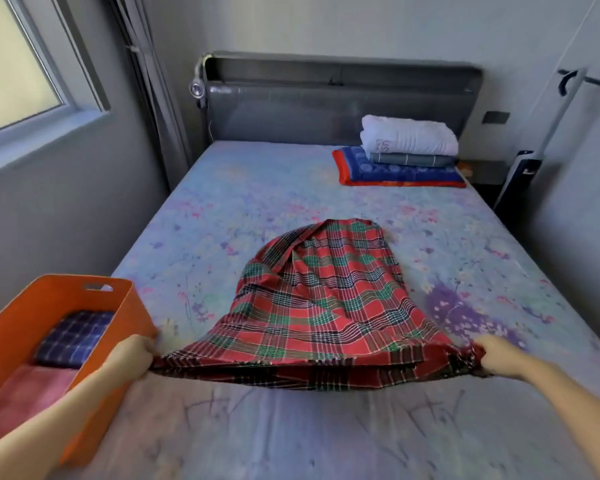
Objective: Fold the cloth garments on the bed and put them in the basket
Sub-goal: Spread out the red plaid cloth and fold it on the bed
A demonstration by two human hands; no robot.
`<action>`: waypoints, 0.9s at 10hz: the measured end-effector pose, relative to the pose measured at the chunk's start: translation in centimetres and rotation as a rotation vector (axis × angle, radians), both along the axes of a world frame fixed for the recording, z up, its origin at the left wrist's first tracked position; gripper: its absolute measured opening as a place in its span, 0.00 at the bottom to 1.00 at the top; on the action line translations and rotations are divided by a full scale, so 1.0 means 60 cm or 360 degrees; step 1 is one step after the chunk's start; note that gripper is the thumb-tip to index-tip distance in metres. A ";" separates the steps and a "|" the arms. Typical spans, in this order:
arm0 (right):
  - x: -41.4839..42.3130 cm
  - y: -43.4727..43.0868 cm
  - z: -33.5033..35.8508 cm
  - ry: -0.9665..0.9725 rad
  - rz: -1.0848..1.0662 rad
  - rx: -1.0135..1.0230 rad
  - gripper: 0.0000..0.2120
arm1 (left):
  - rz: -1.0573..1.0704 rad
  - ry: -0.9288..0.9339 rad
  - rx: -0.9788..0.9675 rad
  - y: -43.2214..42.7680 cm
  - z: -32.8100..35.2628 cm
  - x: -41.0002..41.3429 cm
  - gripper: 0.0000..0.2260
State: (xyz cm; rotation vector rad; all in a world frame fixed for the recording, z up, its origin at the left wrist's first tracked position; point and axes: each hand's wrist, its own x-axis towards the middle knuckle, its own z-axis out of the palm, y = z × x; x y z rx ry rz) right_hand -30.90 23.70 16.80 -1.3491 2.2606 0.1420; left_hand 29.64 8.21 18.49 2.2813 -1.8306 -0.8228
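One red-and-green plaid cloth lies across the middle of the bed, and I have its near edge by both corners. My left hand is curled round the left corner, my right hand pinches the right one, and the edge is stretched between them, lifted a little off the sheet. The far end of the cloth narrows and rests rumpled on the floral sheet.

One orange basket stands at the bed's left near corner, just beside my left hand, and my left forearm crosses in front of its near wall. Inside it I count two folded pieces — a dark blue checked cloth and, nearer me, a pink one.

At the head of the bed on the right is a stack of three: a white folded blanket on top, a grey folded cloth under it, and a blue pillow with a red border at the bottom — well apart from the plaid cloth. Behind them stands one dark grey headboard. One window is on the left wall.
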 end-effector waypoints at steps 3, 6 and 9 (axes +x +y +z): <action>0.042 0.192 -0.218 0.0090 0.0461 0.0223 0.14 | -0.0031 -0.0344 0.0155 0.232 -0.205 -0.021 0.11; 0.066 0.203 -0.406 0.0058 0.0368 0.0438 0.16 | 0.0113 -0.0455 0.0278 0.224 -0.412 -0.017 0.13; 0.050 0.189 -0.420 -0.0419 -0.0013 0.0347 0.09 | -0.0980 -0.0635 0.0083 0.254 -0.501 -0.159 0.25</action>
